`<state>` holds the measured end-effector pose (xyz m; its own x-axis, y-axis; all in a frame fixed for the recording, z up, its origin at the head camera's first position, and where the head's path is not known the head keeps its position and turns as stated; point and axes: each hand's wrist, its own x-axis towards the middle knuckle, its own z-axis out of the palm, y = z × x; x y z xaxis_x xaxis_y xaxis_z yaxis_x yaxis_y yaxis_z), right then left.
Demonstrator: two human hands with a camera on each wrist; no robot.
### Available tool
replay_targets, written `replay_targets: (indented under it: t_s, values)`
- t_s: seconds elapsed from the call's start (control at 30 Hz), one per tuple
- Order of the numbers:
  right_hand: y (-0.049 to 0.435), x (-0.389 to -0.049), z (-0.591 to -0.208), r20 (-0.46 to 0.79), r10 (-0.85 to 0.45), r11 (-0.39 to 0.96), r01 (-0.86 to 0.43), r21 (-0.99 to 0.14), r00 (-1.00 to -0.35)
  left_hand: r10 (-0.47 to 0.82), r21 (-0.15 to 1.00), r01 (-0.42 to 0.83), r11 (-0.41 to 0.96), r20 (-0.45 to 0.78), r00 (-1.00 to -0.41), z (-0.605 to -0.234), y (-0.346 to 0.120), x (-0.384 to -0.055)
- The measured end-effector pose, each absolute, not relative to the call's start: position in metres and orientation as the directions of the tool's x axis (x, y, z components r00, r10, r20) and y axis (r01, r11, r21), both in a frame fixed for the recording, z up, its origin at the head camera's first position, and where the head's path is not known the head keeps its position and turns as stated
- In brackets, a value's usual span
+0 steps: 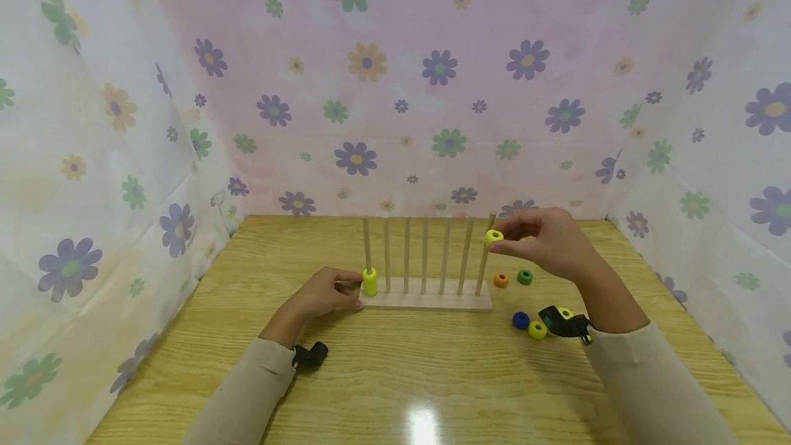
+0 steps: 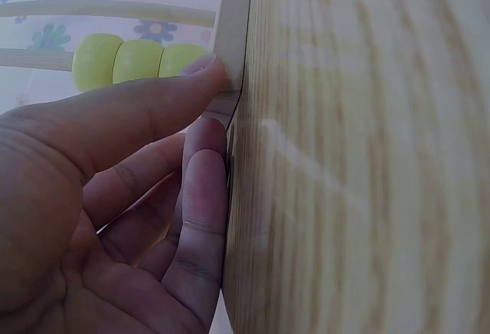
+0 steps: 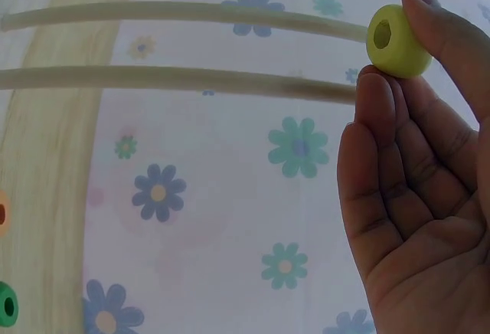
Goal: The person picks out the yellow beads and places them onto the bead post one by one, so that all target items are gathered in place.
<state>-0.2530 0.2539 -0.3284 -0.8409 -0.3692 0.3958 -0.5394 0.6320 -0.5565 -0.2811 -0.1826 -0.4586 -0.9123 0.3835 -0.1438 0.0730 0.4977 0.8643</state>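
Observation:
My right hand (image 1: 550,242) pinches a yellow bead (image 1: 494,237) between thumb and fingertips, close to the top of the rightmost peg. In the right wrist view, the hole of this yellow bead (image 3: 383,35) faces the pegs. A wooden peg stand (image 1: 426,302) with several upright pegs rests on the table. Its leftmost peg carries three stacked yellow beads (image 2: 138,61). With thumb and fingers, my left hand (image 1: 324,292) holds the left end of the stand's base, right beside that stack.
Right of the stand lie an orange bead (image 1: 501,281) and a green bead (image 1: 524,277). Nearer me are a blue bead (image 1: 521,320) and a yellow bead (image 1: 537,329), with more yellow partly hidden by the right wrist camera (image 1: 564,323). Flowered cloth (image 1: 402,88) surrounds the table.

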Motion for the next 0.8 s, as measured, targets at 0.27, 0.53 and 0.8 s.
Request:
replay_targets:
  t_s: [0.27,0.53,0.8]
  values:
    - [0.242,-0.253,-0.321,0.412,-0.376,0.617,-0.556,-0.557,-0.83,0.395,0.866,0.084,0.492,-0.136,-0.909,-0.459,-0.183,-0.282]
    - [0.23,-0.256,-0.316,0.463,-0.397,0.588,-0.607,-0.535,-0.793,0.384,0.865,0.076,0.496,-0.141,-0.912,-0.457,-0.182,-0.28]
    - [0.218,-0.255,-0.31,0.461,-0.417,0.553,-0.621,-0.555,-0.783,0.379,0.856,0.079,0.511,-0.141,-0.915,-0.457,-0.182,-0.281]
